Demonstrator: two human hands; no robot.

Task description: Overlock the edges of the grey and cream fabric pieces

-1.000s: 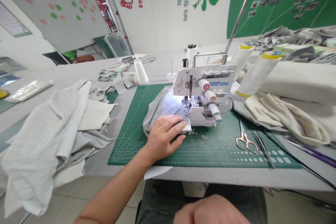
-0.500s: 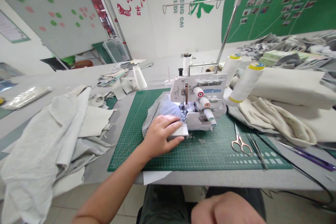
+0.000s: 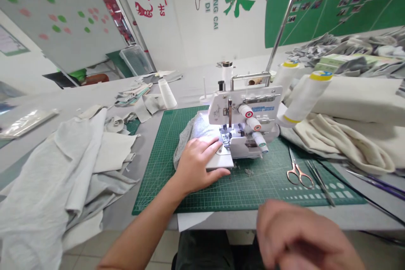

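The left hand (image 3: pixel 198 164) lies flat, grip released, on grey fabric (image 3: pixel 202 124); the blurred right hand (image 3: pixel 300 234) curls near, contents unclear.

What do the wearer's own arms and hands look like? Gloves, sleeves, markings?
Left hand: bare, no glove, no ring or watch visible. Left forearm: no sleeve as far as the picture shows, no cables or markings. Right hand: no glove; too blurred for finer detail. Dark trousers show below.
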